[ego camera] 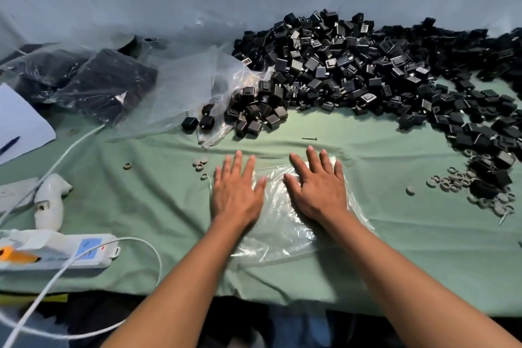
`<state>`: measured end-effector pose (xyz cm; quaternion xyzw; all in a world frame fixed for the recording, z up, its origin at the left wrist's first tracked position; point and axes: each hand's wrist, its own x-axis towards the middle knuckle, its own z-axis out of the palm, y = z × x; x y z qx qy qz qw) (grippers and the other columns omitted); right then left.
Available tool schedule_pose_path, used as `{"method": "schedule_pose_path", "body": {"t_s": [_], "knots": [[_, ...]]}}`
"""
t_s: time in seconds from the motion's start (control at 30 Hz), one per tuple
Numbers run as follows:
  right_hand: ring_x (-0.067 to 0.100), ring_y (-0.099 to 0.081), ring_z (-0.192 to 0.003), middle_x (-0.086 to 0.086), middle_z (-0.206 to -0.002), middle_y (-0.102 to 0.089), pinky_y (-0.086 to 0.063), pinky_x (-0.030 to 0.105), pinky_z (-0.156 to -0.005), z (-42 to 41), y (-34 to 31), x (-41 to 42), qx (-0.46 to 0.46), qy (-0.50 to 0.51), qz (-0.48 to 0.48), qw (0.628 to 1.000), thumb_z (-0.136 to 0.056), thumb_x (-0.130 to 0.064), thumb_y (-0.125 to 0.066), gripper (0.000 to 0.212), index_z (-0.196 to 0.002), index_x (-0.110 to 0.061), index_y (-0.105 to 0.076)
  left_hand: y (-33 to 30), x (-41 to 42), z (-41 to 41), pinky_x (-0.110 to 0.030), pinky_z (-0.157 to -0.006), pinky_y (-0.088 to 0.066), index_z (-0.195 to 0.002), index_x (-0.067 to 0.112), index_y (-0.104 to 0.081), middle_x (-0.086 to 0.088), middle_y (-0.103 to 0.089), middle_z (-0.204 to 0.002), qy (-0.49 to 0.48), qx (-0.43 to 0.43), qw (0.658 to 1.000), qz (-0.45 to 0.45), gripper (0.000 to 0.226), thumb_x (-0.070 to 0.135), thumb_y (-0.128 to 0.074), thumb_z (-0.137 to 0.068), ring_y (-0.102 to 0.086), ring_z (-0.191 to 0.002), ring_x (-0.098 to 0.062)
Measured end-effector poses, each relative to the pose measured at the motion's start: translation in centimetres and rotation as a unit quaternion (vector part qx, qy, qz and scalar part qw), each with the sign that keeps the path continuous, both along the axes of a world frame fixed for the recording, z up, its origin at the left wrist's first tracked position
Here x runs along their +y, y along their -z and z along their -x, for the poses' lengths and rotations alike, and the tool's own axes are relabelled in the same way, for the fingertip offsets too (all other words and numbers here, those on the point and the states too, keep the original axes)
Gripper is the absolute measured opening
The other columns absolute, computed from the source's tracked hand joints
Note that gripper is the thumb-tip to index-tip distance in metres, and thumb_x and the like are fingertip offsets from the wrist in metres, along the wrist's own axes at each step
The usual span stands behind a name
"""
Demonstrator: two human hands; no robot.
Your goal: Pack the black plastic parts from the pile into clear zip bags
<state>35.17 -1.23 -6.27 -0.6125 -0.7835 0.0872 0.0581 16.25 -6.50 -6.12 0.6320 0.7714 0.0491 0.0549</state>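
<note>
**Both hands flat on an empty zip bag at the near edge**

The left hand (236, 195) and right hand (317, 188) lay palm-down, fingers straight and spread, pressing a clear zip bag (282, 223) flat on the green-covered worktop (409, 248) near its front edge. Neither grip held anything. The bag under the hands appeared empty. The pile of black plastic parts (353, 65) lay beyond the fingertips, along the far edge and toward the right edge. A larger clear bag (197, 85) lay open at the pile's left end, with several parts inside its mouth. Filled bags (93, 82) of dark parts rested at the far left.
</note>
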Motion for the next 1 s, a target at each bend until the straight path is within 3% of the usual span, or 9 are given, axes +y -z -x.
{"method": "schedule_pose_path", "body": {"t_s": [0.1,0.2,0.33,0.47,0.73,1.0], "knots": [[0.024,0.005,-0.159,-0.002,-0.173,-0.001,0.004,0.052,-0.127,0.2,0.0,-0.5,0.006,0.026,-0.006,1.0,-0.097,-0.072,-0.014,0.07,-0.161,-0.045,-0.014,-1.0,0.1,3.3,-0.045,-0.128,0.001,-0.163,0.027,0.003,-0.003,0.016,-0.169,-0.042,0.026,0.998,0.028,0.069,0.061,-0.007,-0.103,0.015,-0.156,-0.024],[0.025,0.004,-0.159,0.0,-0.173,-0.003,0.004,0.053,-0.127,0.6,0.0,-0.3,0.02,0.068,-0.014,0.997,-0.098,-0.07,-0.017,0.069,-0.161,-0.043,-0.018,-1.9,-0.1,3.1,-0.043,-0.128,0.0,-0.163,0.016,-0.005,-0.006,0.014,-0.169,-0.09,0.0,0.996,-0.025,0.075,0.06,-0.008,-0.102,0.014,-0.156,-0.023],[0.027,0.002,-0.159,0.003,-0.173,-0.004,0.005,0.055,-0.126,1.7,-0.1,0.6,0.036,0.125,-0.01,0.991,-0.099,-0.067,-0.022,0.069,-0.161,-0.038,-0.022,-1.8,0.7,-0.7,-0.041,-0.128,0.001,-0.162,0.023,-0.007,0.001,0.015,-0.169,0.017,-0.062,0.996,-0.061,0.074,0.065,-0.009,-0.101,0.015,-0.156,-0.018],[0.028,0.002,-0.159,0.006,-0.173,-0.004,0.003,0.055,-0.126,1.5,-0.3,1.6,0.031,0.11,0.002,0.993,-0.098,-0.069,-0.022,0.072,-0.162,-0.035,-0.02,-0.2,0.8,-0.6,-0.042,-0.128,0.003,-0.164,0.024,-0.002,0.001,0.011,-0.171,0.033,-0.02,0.999,-0.008,0.073,0.063,-0.01,-0.103,0.014,-0.157,-0.018],[0.028,0.005,-0.159,0.008,-0.173,0.001,0.003,0.056,-0.126,1.1,-0.4,1.8,0.004,0.082,0.016,0.997,-0.098,-0.072,-0.019,0.076,-0.163,-0.034,-0.014,0.7,-1.6,3.0,-0.039,-0.128,0.002,-0.164,0.015,0.001,-0.001,0.007,-0.171,-0.072,-0.011,0.997,-0.02,0.081,0.064,-0.013,-0.101,0.008,-0.158,-0.017],[0.031,0.0,-0.159,0.012,-0.172,-0.005,0.0,0.058,-0.126,1.4,-0.2,1.9,0.01,0.089,0.0,0.996,-0.098,-0.071,-0.022,0.076,-0.161,-0.03,-0.021,0.6,-2.2,3.0,-0.04,-0.128,0.002,-0.164,0.015,-0.002,0.0,0.003,-0.172,-0.091,-0.007,0.995,-0.048,0.081,0.064,-0.013,-0.1,0.005,-0.158,-0.016]]}}
